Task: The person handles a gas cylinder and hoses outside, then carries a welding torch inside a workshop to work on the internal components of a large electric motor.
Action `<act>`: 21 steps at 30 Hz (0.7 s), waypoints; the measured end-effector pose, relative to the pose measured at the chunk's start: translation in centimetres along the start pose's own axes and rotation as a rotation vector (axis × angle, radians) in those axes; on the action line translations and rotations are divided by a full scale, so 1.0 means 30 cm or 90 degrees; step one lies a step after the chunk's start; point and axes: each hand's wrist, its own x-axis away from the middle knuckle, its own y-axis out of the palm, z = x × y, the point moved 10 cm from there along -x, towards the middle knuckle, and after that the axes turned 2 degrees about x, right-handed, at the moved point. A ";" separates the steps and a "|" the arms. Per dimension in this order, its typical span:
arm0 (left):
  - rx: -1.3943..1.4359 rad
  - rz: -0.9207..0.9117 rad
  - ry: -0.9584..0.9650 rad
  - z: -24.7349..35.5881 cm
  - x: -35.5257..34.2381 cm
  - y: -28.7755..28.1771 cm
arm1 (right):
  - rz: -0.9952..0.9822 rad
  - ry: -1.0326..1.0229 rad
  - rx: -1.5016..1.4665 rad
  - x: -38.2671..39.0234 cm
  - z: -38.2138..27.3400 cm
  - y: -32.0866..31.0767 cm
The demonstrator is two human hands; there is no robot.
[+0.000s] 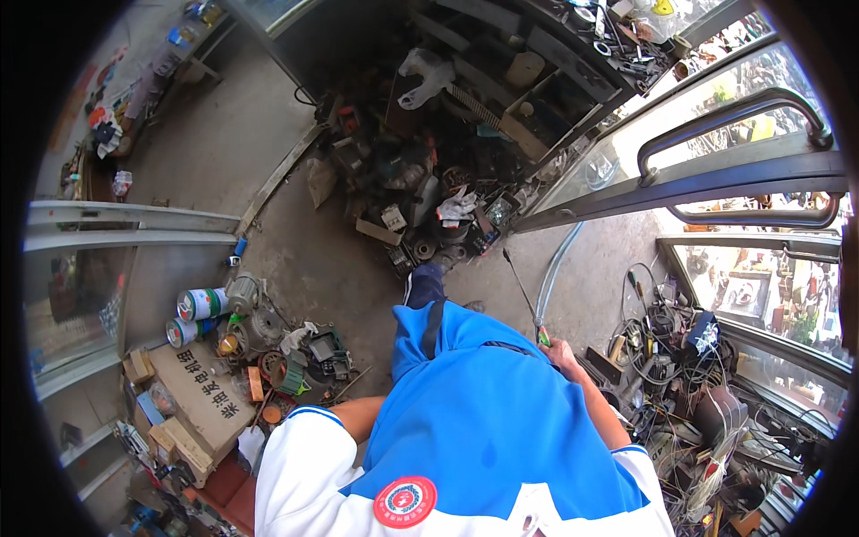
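Observation:
My right hand (562, 355) is at my right side, its fingers wrapped round the green and red handle of what looks like a long screwdriver (526, 294). Its thin shaft slants up and left over the concrete floor to a dark tip. A pale blue hose (557, 268) lies on the floor just right of the shaft. My left forearm (358, 417) passes behind my blue and white shirt, which hides the left hand. One of my shoes (428, 271) points toward a heap of parts and gloves (456, 208) on the floor ahead.
A glass door with a metal handle (734, 125) stands ahead right. Tangled cables (653, 345) and scrap crowd the right. At left lie paint cans (201, 304), an electric motor (243, 291) and a large cardboard box (201, 385). Dark shelving (555, 54) stands behind the heap.

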 end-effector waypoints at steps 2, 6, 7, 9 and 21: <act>0.006 -0.001 -0.003 -0.005 0.000 -0.006 | 0.006 -0.001 -0.017 -0.014 -0.021 0.007; 0.006 -0.001 0.004 -0.015 -0.016 -0.049 | -0.003 0.004 0.014 -0.030 -0.050 0.026; 0.009 0.000 0.005 -0.018 -0.018 -0.059 | -0.001 0.001 0.022 -0.031 -0.058 0.032; 0.010 0.000 0.007 -0.027 -0.027 -0.079 | -0.002 0.003 0.037 -0.039 -0.079 0.038; -0.072 -0.013 0.033 -0.247 -0.105 -0.354 | -0.005 0.041 0.032 -0.048 -0.193 0.073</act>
